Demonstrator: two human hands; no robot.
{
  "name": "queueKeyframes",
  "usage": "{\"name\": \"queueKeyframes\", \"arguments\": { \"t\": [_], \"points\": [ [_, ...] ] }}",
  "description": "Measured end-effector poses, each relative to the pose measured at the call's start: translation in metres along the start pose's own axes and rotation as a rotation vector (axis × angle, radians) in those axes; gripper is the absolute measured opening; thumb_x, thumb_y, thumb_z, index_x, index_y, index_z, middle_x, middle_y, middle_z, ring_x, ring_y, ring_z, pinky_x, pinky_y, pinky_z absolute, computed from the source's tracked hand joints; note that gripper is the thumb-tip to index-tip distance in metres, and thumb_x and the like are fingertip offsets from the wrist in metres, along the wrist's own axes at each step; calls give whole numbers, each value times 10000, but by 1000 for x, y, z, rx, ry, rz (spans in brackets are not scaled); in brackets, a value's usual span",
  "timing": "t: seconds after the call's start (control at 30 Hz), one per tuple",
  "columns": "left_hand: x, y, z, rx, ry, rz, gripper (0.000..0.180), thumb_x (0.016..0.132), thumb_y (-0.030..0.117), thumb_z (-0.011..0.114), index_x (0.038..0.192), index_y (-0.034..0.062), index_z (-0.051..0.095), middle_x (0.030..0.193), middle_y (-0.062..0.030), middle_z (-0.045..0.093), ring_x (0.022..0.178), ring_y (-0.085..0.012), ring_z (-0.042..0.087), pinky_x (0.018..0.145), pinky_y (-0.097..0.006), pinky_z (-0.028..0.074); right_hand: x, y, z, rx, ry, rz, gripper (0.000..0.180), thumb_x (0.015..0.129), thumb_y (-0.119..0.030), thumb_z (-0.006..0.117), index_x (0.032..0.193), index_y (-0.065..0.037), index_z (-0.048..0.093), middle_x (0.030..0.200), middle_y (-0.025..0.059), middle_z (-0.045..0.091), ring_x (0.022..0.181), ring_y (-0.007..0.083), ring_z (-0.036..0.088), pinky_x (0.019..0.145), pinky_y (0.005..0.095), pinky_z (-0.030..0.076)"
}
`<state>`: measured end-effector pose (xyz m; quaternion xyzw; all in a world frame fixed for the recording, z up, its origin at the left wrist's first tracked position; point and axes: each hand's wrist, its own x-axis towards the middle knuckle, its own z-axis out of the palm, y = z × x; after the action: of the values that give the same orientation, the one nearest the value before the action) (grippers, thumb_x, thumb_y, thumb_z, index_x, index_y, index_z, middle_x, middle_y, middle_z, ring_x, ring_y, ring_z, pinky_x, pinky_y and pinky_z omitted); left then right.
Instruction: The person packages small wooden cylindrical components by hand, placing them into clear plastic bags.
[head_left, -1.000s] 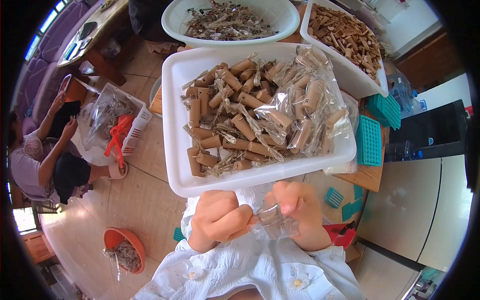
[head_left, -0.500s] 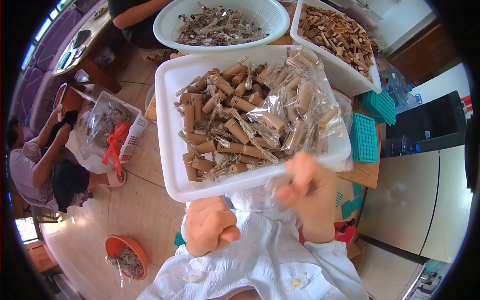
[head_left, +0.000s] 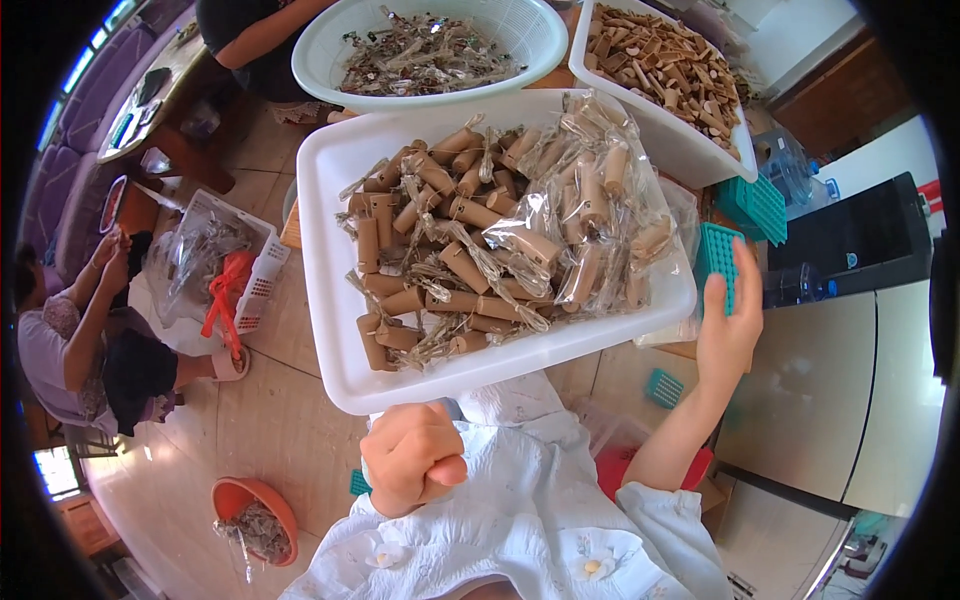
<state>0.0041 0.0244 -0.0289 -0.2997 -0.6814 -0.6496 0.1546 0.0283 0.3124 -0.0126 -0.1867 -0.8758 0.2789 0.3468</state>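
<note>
My left hand (head_left: 412, 457) is closed in a fist in front of my white dress, below the near edge of a white plastic tray (head_left: 345, 385). Anything inside those fingers is hidden. Out to the right, my right hand (head_left: 730, 325) has its thumb and fingers apart, beside a teal perforated rack (head_left: 715, 250); whether it touches the rack I cannot tell. The tray holds a heap of brown cylinders (head_left: 465, 268) with bundled clear strands, several of them under crinkled clear plastic film (head_left: 535, 215).
Behind the tray stand a pale green basin (head_left: 325, 70) of small clear pieces and a white bin (head_left: 735, 165) of brown pieces. At left sits a person (head_left: 75, 340) near a white basket (head_left: 262, 280). An orange bucket (head_left: 285, 510) stands on the floor.
My right hand has swung from the tray's near edge out to the right, and its fingers have spread. My left hand stays closed in nearly the same place. The view has shifted slightly.
</note>
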Motion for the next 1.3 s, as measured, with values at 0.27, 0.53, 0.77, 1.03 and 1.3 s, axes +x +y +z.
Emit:
{"name": "queueKeyframes", "arguments": {
  "t": [0.27,0.53,0.77,1.03,1.3],
  "points": [
    [11,-4,1,1,-309,126,453,824,452,478,589,66,464,499,-15,317,379,-162,357,359,-288,265,-68,-3,-4,-710,-598,-27,379,828,-187,472,1189,-70,468,1274,201,378,1214,370,298,969,547,201],
    [11,-3,6,55,-299,129,500,829,463,472,547,50,459,471,-9,354,352,-132,351,341,-260,232,-72,21,2,-449,-486,145,344,870,-203,434,1171,-47,488,1228,180,444,1194,323,358,984,483,227],
    [12,0,3,80,-351,105,364,793,378,562,604,74,492,494,-14,356,387,-167,384,363,-295,276,-73,78,-1,413,23,525,372,913,-245,404,1118,49,503,1051,116,559,961,158,516,843,271,389],
    [14,2,3,83,-357,92,338,775,353,593,609,75,496,494,-14,370,395,-175,395,366,-299,284,-69,73,3,318,26,456,322,882,-172,482,1116,48,490,966,75,552,871,121,518,755,238,426],
    [12,0,4,91,-358,87,329,783,353,584,620,79,507,505,-17,389,401,-172,403,369,-294,297,-64,78,0,785,182,594,273,886,-139,454,1137,-32,469,1155,104,505,1047,196,489,827,323,403]
  ]
}}
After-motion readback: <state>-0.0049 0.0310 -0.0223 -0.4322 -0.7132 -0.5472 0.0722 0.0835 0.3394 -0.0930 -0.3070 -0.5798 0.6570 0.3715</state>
